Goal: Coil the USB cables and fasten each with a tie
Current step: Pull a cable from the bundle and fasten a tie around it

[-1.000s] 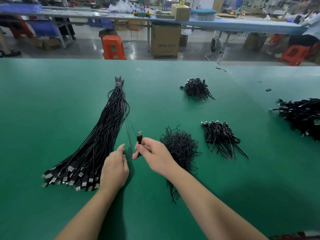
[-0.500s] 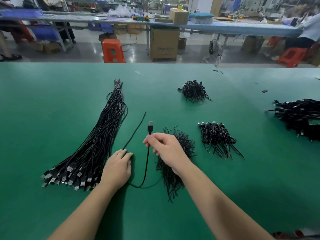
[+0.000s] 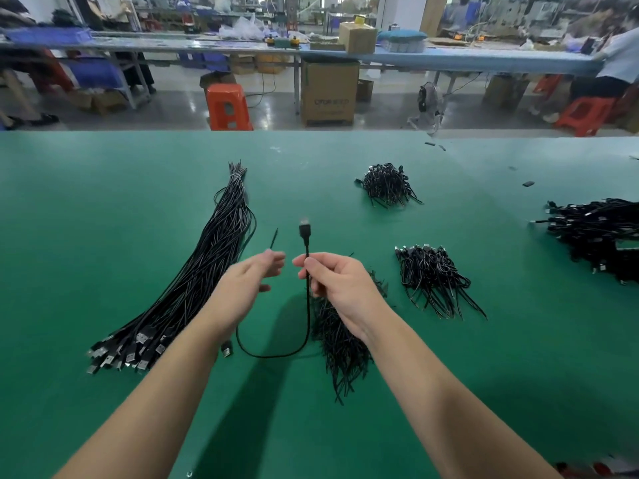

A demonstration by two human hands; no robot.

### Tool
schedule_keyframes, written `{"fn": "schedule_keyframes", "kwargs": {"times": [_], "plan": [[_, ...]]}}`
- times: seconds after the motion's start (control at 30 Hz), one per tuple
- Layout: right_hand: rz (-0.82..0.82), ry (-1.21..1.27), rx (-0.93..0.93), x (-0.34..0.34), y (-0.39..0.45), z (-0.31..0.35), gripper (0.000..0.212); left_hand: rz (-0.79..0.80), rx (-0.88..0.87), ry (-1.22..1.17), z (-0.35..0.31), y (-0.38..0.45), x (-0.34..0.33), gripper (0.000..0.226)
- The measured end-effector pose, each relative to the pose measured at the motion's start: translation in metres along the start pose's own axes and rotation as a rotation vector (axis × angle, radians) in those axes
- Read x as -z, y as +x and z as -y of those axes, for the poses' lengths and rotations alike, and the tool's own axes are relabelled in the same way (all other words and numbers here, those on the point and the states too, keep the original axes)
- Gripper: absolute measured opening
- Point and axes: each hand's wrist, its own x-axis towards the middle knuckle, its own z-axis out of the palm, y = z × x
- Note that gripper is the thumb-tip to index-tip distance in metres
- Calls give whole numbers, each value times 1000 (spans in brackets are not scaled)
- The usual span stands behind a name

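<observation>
Cable (image 3: 307,305) between pile (image 3: 340,344) and bundle (image 3: 193,281)

A single head-worn wide-angle camera looked forward and down over the green table (image 3: 103,209) from close above the person's forearms. It faced the far edge and the workshop benches (image 3: 449,58) beyond. The wide lens bowed the scene's edges. No second view shared the scene.

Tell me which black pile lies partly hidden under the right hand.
The tie pile directly beneath the right hand; the other piles lie uncovered farther right and beyond.
</observation>
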Motion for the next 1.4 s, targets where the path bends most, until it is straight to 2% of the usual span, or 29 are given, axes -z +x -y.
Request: {"fn": "schedule_keyframes", "kwargs": {"times": [0.07, 0.17, 0.23, 0.4, 0.5, 0.6, 0.77, 1.07, 1.23, 1.3, 1.4], "plan": [[36, -24, -4, -6, -4, -5, 18, 105, -29, -114, -24, -4, 1, 42], [90, 20, -16, -14, -8, -10, 17, 174, -51, 9, -40, -12, -5, 33], [103, 49, -37, -16, -9, -11, 21, 155, -41, 7, -43, -15, -7, 27], [200, -24, -54, -17, -16, -14, 27, 45, -85, -166, -47, -17, -3, 34], [208, -15, -32, -17, -17, -13, 26, 123, -56, -237, -44, -17, 0, 40], [220, -17, -19, -18, -18, -13, 27, 203, -73, -161, -41, -18, 1, 41], [223, -191, 41, -19, -23, -14, 31, 179, -81, -182, -36, -16, 2, 36], [229, -211, 42, -21, -26, -14, 28, 346, -36, -199, -25, -12, 8, 51], [226, -145, -5, -28, -27, -18, 31, 273, -84, -256, -24, -12, 5, 53], [258, -53, -71, -31, -27, -26, 32, 191, -133, -347, -31, -10, 2, 52], [252, 172, -198, -37, -27, -42, 31, 146, -132, -769, -46, -9, 11, 50]]}}
